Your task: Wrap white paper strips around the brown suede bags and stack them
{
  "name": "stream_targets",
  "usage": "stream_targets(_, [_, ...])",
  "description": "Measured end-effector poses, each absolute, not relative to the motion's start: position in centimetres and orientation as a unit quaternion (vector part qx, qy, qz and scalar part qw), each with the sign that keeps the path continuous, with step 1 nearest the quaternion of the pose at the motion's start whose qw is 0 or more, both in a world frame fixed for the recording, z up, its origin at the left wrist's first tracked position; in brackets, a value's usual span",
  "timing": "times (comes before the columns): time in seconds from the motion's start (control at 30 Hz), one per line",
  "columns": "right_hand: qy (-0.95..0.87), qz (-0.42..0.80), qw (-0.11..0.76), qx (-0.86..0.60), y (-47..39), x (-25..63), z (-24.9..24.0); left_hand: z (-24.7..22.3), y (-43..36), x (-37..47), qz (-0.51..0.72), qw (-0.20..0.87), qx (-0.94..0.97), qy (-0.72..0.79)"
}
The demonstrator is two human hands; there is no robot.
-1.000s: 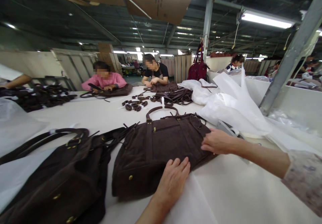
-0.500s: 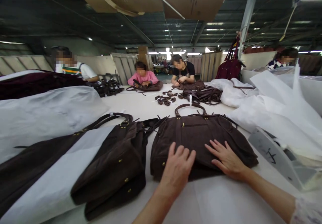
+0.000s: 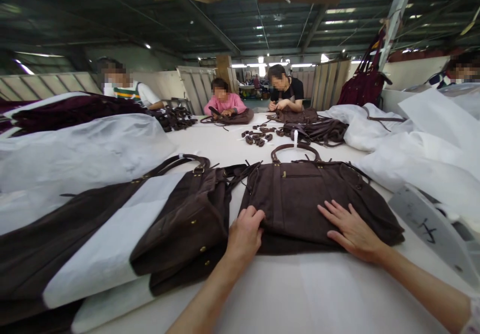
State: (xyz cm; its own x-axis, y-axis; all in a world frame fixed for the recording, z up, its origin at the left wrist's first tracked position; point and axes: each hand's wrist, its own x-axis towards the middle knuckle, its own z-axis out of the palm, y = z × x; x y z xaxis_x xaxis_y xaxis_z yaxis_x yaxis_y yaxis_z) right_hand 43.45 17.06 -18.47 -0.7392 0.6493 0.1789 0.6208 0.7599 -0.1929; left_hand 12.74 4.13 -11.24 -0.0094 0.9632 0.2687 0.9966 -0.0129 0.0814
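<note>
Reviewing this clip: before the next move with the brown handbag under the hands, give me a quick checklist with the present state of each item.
1. Brown handbag lies flat on the white table: ok.
2. Left hand curled on the bag's near left corner: ok.
3. Right hand flat, fingers spread, on the bag's right half: ok.
4. Bag's top handle free, nothing on it: ok.
5. Second handbag apart from the first: not ok, it lies right alongside.
6. Bag's zipper shut: cannot tell.

Two brown handbags (image 3: pixel 300 204) (image 3: pixel 187 224) lie mid-frame; one maroon bag (image 3: pixel 365 81) hangs upper right; three seated workers (image 3: pixel 225 103) sit across the centre top.
</note>
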Motion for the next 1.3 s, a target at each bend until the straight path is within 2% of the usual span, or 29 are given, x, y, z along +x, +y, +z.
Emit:
stream_targets(0.07, [-0.932,0.062,0.116,-0.337,17.0,43.5,-18.4,-12.3,3.4,12.0,-0.134,0.095,-0.740,-0.652])
stream_targets(0.2, [-0.936,0.066,0.117,-0.324,17.0,43.6,-18.3,-13.8,0.8,10.5,-0.141,0.233,-0.801,-0.533])
stream_targets(0.27, [-0.937,0.068,0.119,-0.320,17.1,43.6,-18.2,-14.1,-0.1,9.9,-0.132,0.265,-0.810,-0.506])
stream_targets(0.37, [-0.937,0.070,0.123,-0.319,17.1,43.8,-18.2,-14.3,-0.7,9.6,-0.134,0.242,-0.815,-0.509])
stream_targets(0.5, [-0.939,0.081,0.125,-0.311,17.1,43.9,-18.1,-13.1,-0.3,10.9,-0.116,0.178,-0.765,-0.608])
stream_targets(0.6, [-0.940,0.087,0.115,-0.309,17.1,43.9,-17.9,-11.2,0.4,13.3,-0.088,0.200,-0.725,-0.653])
stream_targets(0.7, [-0.941,0.087,0.109,-0.310,17.2,43.9,-17.8,-9.8,1.4,15.8,-0.100,0.246,-0.758,-0.596])
stream_targets(0.83, [-0.939,0.086,0.117,-0.311,17.1,43.9,-17.8,-10.7,3.3,17.9,-0.070,0.233,-0.847,-0.473])
stream_targets(0.97, [-0.940,0.075,0.128,-0.306,17.2,43.9,-18.1,-12.7,4.7,18.2,-0.042,0.213,-0.852,-0.476])
stream_targets(1.3, [-0.945,0.089,0.123,-0.290,17.2,44.1,-17.9,-13.8,2.7,17.1,-0.062,0.219,-0.846,-0.482])
